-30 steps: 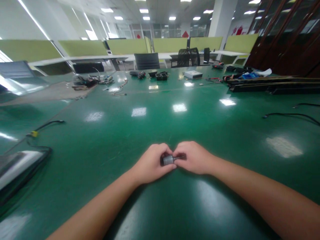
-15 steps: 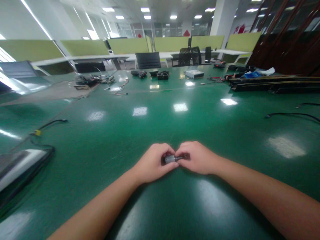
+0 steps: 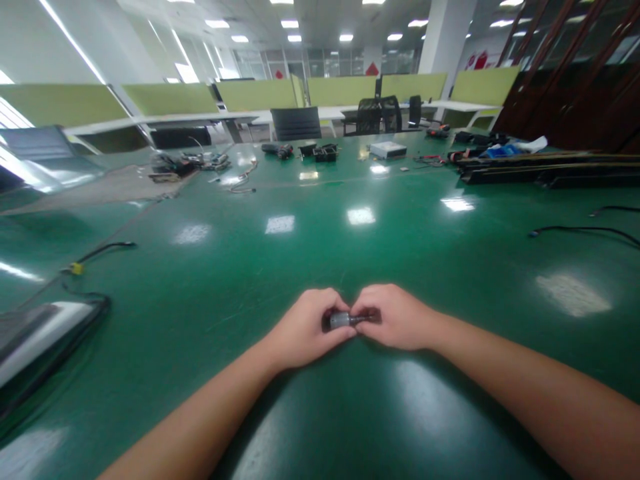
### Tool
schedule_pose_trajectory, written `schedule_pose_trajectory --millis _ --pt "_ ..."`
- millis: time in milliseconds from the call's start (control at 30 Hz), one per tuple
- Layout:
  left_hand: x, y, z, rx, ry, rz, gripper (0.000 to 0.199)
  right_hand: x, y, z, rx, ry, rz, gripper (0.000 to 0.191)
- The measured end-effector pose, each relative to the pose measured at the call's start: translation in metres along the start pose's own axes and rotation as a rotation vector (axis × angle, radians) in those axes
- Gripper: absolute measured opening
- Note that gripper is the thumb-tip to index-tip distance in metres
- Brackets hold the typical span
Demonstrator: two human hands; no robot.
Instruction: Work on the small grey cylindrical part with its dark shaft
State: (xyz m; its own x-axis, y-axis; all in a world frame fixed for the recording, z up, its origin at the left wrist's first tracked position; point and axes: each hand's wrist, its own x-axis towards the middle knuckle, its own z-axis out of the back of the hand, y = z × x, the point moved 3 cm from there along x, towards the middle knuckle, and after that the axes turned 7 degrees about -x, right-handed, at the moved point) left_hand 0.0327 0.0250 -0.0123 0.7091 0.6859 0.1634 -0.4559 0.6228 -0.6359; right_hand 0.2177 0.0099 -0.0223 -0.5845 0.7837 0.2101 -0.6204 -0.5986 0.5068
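Note:
A small grey metal cylinder (image 3: 341, 320) with a thinner dark shaft at its right end lies level between my two hands. My left hand (image 3: 311, 327) wraps its thumb and fingers round the wider body, hiding part of it. At the other end, my right hand (image 3: 393, 316) pinches the thin shaft between thumb and forefinger. The fingertips of both hands nearly meet over the narrow part. Both hands are low over the green tabletop (image 3: 300, 267); whether the piece touches it I cannot tell.
A flat device with a black cable (image 3: 65, 320) lies at the left edge. Black cables (image 3: 585, 229) lie at the right. Along the far side are a grey box (image 3: 388, 149), black parts (image 3: 320, 152), tangled parts (image 3: 190, 162) and long dark strips (image 3: 545, 168).
The view has shifted very slightly. Both hands keep practically the same place and hold on the metal piece.

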Motion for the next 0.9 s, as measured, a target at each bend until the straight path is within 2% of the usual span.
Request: schedule_pose_trajectory --millis 233,433,667,900 --pt "-0.001 -0.002 0.001 0.005 -0.001 0.002 0.020 -0.002 0.001 0.003 -0.017 0.002 0.003 0.013" --pt "0.000 -0.001 0.000 0.010 0.008 -0.005 0.020 -0.004 -0.002 0.004 -0.028 0.020 0.062 0.016" --pt "-0.001 -0.001 0.000 0.006 0.011 -0.004 0.022 -0.006 -0.004 0.009 -0.095 0.038 0.028 0.010" --pt "-0.007 0.003 0.003 0.000 0.018 -0.005 0.025 -0.011 -0.012 0.021 -0.066 0.108 0.002 0.008"
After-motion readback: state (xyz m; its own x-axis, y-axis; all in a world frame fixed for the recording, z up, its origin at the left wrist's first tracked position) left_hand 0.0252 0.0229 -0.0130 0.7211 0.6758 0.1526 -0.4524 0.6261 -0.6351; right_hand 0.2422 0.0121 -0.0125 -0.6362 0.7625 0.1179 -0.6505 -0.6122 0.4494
